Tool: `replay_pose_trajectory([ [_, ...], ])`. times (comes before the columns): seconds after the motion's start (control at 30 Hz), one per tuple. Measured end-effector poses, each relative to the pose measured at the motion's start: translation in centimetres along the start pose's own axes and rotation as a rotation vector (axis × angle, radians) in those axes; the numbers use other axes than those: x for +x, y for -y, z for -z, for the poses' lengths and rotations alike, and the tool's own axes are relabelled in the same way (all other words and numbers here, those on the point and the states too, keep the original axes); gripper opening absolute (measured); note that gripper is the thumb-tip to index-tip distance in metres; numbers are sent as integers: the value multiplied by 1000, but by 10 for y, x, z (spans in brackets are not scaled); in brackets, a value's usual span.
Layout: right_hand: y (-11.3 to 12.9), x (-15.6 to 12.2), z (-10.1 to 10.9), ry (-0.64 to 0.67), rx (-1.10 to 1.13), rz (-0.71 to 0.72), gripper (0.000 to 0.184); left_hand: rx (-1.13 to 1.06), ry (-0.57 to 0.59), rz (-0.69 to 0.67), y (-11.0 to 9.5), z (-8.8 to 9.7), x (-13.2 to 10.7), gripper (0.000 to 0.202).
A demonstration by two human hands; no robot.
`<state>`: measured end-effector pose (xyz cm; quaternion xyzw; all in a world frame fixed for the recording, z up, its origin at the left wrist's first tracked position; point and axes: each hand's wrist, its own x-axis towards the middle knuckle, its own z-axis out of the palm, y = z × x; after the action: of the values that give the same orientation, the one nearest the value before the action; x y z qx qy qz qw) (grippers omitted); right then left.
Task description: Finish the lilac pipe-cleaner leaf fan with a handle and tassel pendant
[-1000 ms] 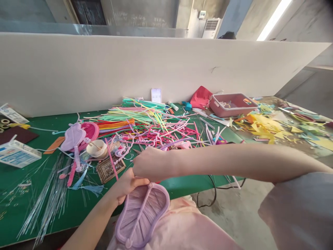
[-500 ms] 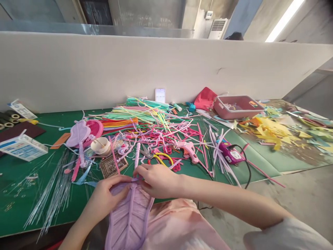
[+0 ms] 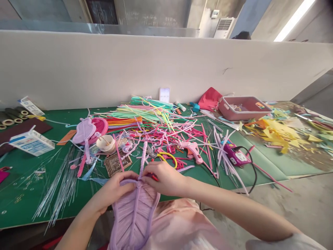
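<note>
White board, a long partition (image 3: 130,66), closed off the far side of the green worktop (image 3: 270,156). Across the middle spread a heap of pipe cleaners (image 3: 145,116), mint and yellow at the far side, pinks nearer. At the near edge, over the person's lap, stood the lilac leaf-shaped panel (image 3: 134,215), ribbed from a central vein, its twisted stem (image 3: 144,156) pointing away to the far side. Both hands were at its top: the left hand (image 3: 116,191) had thumb and fingers closed over the left shoulder of the panel, and the right hand (image 3: 163,178) pinched the foot of the stem, fingertips drawn together. Far right sat a pink bin (image 3: 241,115); on the left, a blue-and-white carton (image 3: 32,142). Smaller came the pink glue gun (image 3: 194,151), right of centre, then a white cup (image 3: 105,146), left of the stem. Tiny rings (image 3: 18,198) dotted the near left.
</note>
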<state>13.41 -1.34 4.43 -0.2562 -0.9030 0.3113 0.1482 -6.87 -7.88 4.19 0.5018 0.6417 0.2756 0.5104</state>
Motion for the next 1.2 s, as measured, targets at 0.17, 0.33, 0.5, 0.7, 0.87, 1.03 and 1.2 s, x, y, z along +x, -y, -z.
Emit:
replay_pose_trajectory([
  [0.17, 1, -5, -2, -27, 54, 7, 16, -151, 33, 111, -1, -2, 0, 37],
  [0.33, 3, -5, -4, -49, 66, -57, 18, -200, 40, 166, 5, -5, 3, 39],
  [0.5, 7, -8, -3, -63, 180, -92, 24, -262, 67, 177, 5, -2, 3, 36],
  [0.7, 3, -15, -5, -9, 165, -61, 27, -371, 107, 190, 5, -4, 2, 31],
  [0.87, -2, -14, 1, 49, 167, 8, 28, -459, 169, 210, 14, -6, 0, 36],
  [1.03, 1, -13, 9, 125, 176, 73, 23, -504, 248, 183, 21, -2, -3, 44],
  [1.2, 8, -13, 7, 76, 323, -16, 27, -419, 251, 68, 13, 3, -4, 30],
])
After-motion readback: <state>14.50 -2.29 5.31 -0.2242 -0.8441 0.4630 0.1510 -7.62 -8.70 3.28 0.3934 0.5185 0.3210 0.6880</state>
